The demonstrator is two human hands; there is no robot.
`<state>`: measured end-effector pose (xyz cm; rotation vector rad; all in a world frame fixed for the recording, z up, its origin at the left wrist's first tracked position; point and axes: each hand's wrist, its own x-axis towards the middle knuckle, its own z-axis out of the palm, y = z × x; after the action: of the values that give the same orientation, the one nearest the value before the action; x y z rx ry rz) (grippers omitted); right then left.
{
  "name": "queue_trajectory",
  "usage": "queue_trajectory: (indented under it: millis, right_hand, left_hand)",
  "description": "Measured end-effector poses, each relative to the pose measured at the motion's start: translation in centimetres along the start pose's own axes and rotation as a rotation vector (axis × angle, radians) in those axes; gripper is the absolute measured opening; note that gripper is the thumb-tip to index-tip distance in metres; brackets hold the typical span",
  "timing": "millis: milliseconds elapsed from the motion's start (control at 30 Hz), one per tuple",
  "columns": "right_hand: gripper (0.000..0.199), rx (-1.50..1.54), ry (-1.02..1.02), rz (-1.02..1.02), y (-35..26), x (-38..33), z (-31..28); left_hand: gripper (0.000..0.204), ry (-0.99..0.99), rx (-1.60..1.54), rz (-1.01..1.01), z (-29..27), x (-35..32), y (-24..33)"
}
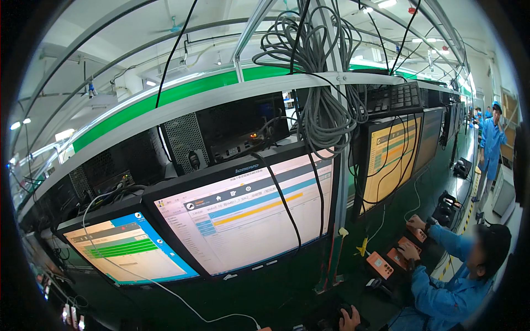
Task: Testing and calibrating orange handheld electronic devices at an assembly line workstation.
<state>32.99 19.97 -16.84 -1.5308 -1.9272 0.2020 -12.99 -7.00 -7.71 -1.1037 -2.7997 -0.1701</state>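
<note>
At the lower edge, right of the middle, my right hand [349,320] curls its fingers around a black computer mouse [335,310] on the dark green bench. Its wrist falls outside the picture. My left hand does not show. Left of the mouse, the tip of an orange thing [265,329] peeks in at the bottom, with a white cable [204,319] running to it. Above the bench stand a large lit monitor [259,215] and, to its left, a smaller lit monitor [130,248].
At right a co-worker in blue [452,289] has both hands on orange boxes [398,256]. A metal post [338,220] carries bundled grey cables [326,110]. Yellow-screened monitor [389,157] and black keyboard [393,98] sit right of it. Another person [490,138] stands farther back.
</note>
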Motion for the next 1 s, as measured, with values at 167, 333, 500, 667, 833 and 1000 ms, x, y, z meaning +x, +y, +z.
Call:
queue_trajectory:
  millis: [167, 333, 500, 667, 833, 1000]
  right_hand:
    - [0.043, -0.002, -0.021, -0.011, -0.07, 0.05, 0.02]
    - [0.042, 0.017, 0.022, -0.028, -0.15, 0.12, 0.11]
    - [0.043, 0.0, 0.011, -0.043, -0.18, 0.11, 0.02]
    - [0.044, -0.022, 0.033, -0.05, -0.26, -0.05, 0.25]
    - [0.046, -0.037, -0.003, -0.022, 0.01, -0.2, 0.27]
    - [0.045, -0.038, 0.046, -0.036, 0.27, -0.32, 0.77]
  left_hand:
    - [0.055, 0.003, 0.0, -0.005, 0.07, -0.07, -0.03]
    - [0.055, 0.009, -0.001, -0.009, 0.03, -0.27, -0.17]
    - [0.055, 0.007, 0.0, -0.023, 0.14, -0.67, -0.23]
    - [0.055, 0.007, -0.001, -0.032, 0.23, -0.88, -0.23]
    - [0.056, 0.011, 0.0, -0.026, 0.24, -0.82, -0.18]
    - [0.056, 0.01, 0.0, -0.023, 0.17, -0.7, -0.14]
